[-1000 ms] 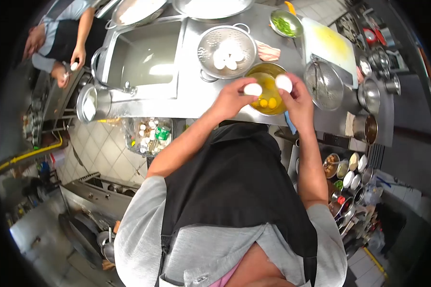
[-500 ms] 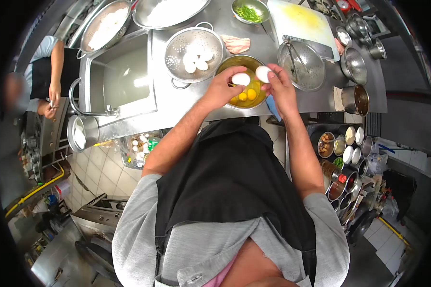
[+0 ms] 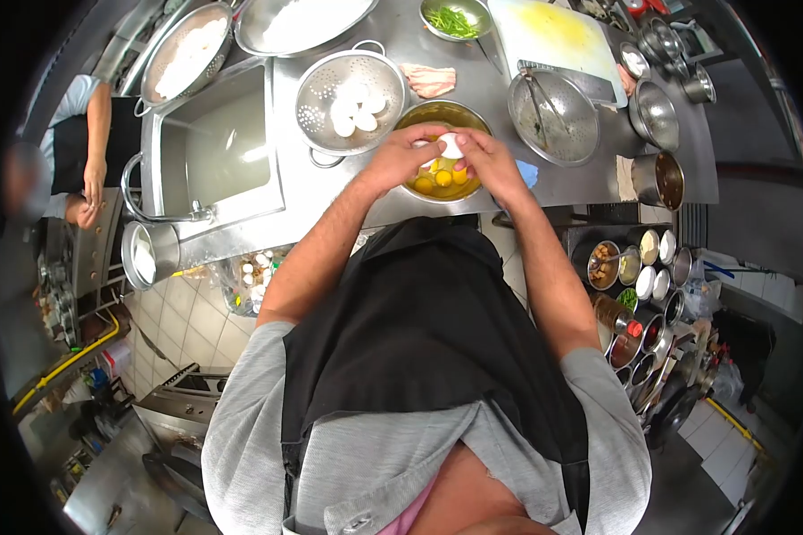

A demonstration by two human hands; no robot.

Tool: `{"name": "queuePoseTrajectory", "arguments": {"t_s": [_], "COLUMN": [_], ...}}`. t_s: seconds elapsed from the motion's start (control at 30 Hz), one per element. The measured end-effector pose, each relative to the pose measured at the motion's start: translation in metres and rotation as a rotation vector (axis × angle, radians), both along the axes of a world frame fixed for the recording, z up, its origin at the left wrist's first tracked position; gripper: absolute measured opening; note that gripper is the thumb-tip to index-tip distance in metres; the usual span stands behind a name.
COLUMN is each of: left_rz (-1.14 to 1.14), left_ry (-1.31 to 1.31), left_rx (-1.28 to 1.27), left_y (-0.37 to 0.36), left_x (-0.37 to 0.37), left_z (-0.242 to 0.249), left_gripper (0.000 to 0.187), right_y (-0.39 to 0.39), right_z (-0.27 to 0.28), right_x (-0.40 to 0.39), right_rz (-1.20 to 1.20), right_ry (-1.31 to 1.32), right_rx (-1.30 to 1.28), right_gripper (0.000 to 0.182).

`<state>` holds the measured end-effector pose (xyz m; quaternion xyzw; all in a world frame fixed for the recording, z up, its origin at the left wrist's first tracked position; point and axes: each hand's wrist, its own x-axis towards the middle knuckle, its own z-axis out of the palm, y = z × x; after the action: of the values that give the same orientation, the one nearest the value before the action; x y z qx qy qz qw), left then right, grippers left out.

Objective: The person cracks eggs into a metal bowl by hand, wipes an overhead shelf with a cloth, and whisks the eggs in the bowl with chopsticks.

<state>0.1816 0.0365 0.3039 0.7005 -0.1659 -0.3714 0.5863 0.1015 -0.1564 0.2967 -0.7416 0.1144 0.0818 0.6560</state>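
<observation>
Both of my hands are close together over a steel bowl that holds clear egg white and several yellow yolks. A white egg sits between them, gripped by the fingertips of my right hand. My left hand is curled at the bowl's left side, with a bit of white eggshell showing under its fingers. Whether either shell is cracked cannot be made out. Just left of the bowl, a perforated colander holds several more white eggs.
A sink lies to the left, where another person's hands are busy. Right of the bowl are a strainer with tongs-like tools, a blue cloth and a steel pot. A cutting board lies behind.
My right hand has moved left, bringing its egg over the bowl next to my left hand. My left hand has shifted slightly left, and its egg is now mostly hidden.
</observation>
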Motion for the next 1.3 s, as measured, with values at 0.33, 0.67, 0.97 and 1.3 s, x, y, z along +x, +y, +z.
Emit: {"name": "queuePoseTrajectory", "arguments": {"t_s": [0.33,0.67,0.97,1.3], "left_rz": [0.041,0.013,-0.068,-0.086], "left_ry": [0.399,-0.122,-0.296,-0.550], "left_rx": [-0.323,-0.202,-0.060,0.123], "left_y": [0.005,0.003,0.007,-0.008], "left_x": [0.006,-0.004,-0.002,0.012], "left_z": [-0.028,-0.042,-0.021,-0.016], "left_gripper": [0.047,0.053,0.040,0.044], "right_y": [-0.012,0.007,0.009,0.005], "right_z": [-0.011,-0.004,-0.037,-0.028], "right_x": [-0.007,-0.003,0.003,0.017], "right_rz": [-0.218,-0.102,-0.065,-0.055], "right_ry": [0.148,0.047,-0.115,-0.083], "right_rx": [0.573,0.046,-0.386,-0.577], "right_gripper": [0.019,0.042,0.050,0.049]}}
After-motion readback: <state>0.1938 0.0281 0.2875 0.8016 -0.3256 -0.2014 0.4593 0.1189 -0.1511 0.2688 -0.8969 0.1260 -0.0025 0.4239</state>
